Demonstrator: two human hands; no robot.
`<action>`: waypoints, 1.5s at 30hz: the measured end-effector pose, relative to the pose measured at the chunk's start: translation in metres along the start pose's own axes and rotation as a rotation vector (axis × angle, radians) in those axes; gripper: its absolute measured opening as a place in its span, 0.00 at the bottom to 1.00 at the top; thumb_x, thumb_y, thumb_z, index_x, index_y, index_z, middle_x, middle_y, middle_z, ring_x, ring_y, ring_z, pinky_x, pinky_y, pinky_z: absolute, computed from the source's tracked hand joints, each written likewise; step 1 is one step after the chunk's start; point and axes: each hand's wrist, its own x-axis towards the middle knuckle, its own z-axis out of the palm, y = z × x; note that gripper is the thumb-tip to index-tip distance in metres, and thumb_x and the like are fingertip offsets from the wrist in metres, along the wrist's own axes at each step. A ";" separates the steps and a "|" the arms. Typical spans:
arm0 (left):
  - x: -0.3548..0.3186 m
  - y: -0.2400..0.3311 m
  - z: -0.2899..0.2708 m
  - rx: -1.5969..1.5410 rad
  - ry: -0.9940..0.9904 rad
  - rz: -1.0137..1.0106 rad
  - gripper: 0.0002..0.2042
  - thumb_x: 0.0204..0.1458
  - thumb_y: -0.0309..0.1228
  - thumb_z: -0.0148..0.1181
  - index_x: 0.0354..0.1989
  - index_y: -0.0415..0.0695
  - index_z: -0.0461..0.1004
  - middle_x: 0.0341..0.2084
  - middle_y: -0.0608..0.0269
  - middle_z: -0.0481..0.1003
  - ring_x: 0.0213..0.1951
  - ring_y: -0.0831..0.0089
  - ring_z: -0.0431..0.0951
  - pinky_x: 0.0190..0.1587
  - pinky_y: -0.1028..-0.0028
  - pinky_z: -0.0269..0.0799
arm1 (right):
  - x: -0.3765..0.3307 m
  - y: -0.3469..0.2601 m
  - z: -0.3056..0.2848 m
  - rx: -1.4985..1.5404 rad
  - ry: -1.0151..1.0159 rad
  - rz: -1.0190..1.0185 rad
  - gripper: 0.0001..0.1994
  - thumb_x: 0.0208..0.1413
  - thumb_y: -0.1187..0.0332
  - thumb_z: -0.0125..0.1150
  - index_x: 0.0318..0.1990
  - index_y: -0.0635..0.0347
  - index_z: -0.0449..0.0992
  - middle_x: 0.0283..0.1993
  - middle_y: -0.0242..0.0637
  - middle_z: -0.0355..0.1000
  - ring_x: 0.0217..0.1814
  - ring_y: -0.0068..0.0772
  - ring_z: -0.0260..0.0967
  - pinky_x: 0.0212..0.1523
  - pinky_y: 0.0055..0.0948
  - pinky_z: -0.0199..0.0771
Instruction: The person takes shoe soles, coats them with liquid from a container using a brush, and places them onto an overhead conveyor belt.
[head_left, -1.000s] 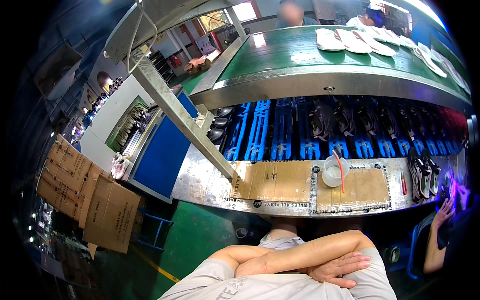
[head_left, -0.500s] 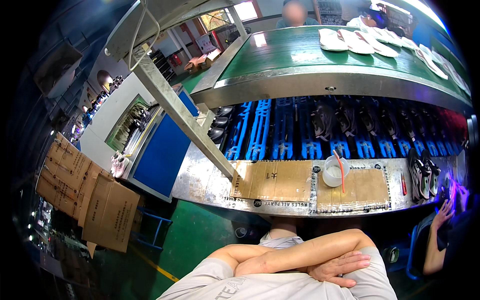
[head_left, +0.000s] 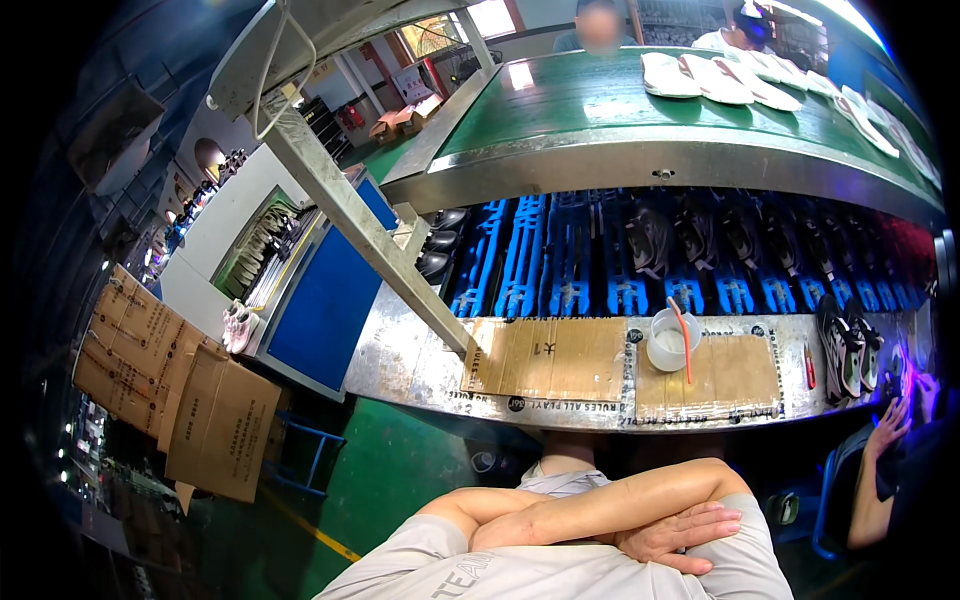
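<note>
My arms are crossed in front of my body, the right forearm lying over the left. My left hand (head_left: 682, 537) rests on my right upper arm with its fingers stretched out, holding nothing. The back of my right hand (head_left: 500, 533) shows by my left upper arm; its fingers are tucked out of sight. On the metal bench beyond stands a translucent white plastic cup (head_left: 664, 350) with an orange-red stick (head_left: 684, 335) leaning in it. The cup sits at the upper left edge of a taped cardboard sheet (head_left: 715, 385). Another cardboard sheet (head_left: 548, 358) lies to its left.
Black-and-white shoes (head_left: 848, 350) and a red-handled tool (head_left: 809, 367) lie at the bench's right. Blue racks (head_left: 570, 255) hold dark shoes under a green conveyor belt (head_left: 560, 100) carrying white soles (head_left: 720, 80). Cardboard boxes (head_left: 222, 425) stand left. A co-worker's hand (head_left: 886, 430) is at right.
My arms stay crossed and the bench items are unmoved. The view has shifted very slightly. Across the belt, a person in white has raised their head a little.
</note>
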 end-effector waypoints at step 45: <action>0.000 0.001 0.005 -0.015 -0.004 -0.017 0.37 0.64 0.38 0.61 0.72 0.24 0.54 0.73 0.36 0.55 0.76 0.52 0.51 0.77 0.58 0.41 | 0.022 0.020 0.004 -0.114 -0.114 -0.025 0.16 0.62 0.73 0.58 0.57 0.63 0.77 0.61 0.41 0.70 0.64 0.30 0.66 0.63 0.25 0.64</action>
